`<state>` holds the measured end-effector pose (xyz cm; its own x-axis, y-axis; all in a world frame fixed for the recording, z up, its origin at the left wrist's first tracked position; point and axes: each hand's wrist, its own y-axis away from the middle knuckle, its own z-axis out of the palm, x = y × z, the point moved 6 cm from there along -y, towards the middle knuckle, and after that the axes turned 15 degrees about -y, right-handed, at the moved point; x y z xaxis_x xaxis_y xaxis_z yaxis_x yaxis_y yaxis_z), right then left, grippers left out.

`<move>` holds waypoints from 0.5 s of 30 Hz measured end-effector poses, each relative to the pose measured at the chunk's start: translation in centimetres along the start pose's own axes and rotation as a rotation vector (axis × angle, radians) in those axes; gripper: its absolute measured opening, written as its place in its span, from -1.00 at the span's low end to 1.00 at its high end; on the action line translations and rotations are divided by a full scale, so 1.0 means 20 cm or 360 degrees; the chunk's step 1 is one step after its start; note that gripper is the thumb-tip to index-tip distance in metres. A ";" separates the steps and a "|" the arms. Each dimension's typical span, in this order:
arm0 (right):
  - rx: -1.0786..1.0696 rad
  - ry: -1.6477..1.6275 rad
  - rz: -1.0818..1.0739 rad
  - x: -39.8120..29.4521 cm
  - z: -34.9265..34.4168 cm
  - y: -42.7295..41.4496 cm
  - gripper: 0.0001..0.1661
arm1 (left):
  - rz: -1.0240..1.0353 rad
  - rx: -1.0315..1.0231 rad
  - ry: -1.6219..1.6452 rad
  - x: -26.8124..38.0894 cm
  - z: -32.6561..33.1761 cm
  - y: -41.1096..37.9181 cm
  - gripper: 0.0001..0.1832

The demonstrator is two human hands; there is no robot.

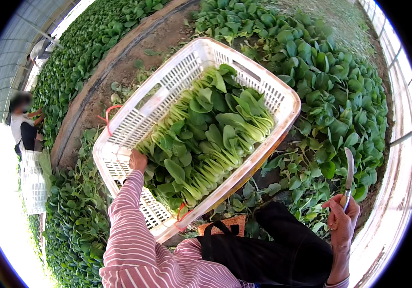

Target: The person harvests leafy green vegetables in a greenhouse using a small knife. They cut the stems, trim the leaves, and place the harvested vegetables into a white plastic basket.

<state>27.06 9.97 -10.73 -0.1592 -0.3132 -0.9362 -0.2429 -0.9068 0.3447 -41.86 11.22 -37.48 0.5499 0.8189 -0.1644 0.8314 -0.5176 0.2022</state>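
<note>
A white plastic crate (224,46) stands before me, tilted in the view. Rows of bok choy (195,126) lie packed inside it, pale stems outward and dark leaves towards the middle. Inside the crate's left end, my left hand (138,161) is curled against the end of the far row. Leaves and the hand itself hide its fingertips, so I cannot see whether it grips a plant. Away to the right, my right hand (342,217) holds a knife (349,169) by its handle, the curved blade pointing up and clear of the crate.
Growing bok choy (335,86) fills the bed at right. Another planted bed (94,46) lies beyond a dirt strip with a dark hose or edging (114,61). Two people work at far left, the nearer person (24,122) beside another white crate (33,180). Red ties (108,118) hang on my crate.
</note>
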 end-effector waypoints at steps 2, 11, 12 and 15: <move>0.0111 -0.0019 0.0058 -0.05 -0.04 0.01 -0.86 | 0.0213 0.0053 -0.0133 0.02 0.11 -0.06 -0.66; 0.0271 -0.0002 0.0189 0.08 -0.74 0.04 -0.86 | 0.1019 0.0403 -0.0139 -0.18 -0.51 -0.54 -0.66; 0.0324 0.0016 0.0336 0.17 -0.83 0.07 -0.86 | 0.1115 0.0290 0.0301 -0.04 -0.60 -0.42 -0.69; 0.0376 0.0045 0.0560 0.39 -1.10 0.17 -0.81 | 0.1459 0.0266 0.0875 0.67 -1.11 0.42 -0.73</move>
<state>45.95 -1.79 -18.37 -0.2460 -0.6030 -0.7589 -0.3914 -0.6545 0.6469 -29.41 23.34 -16.58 0.8912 0.0801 0.4464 0.1451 -0.9829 -0.1132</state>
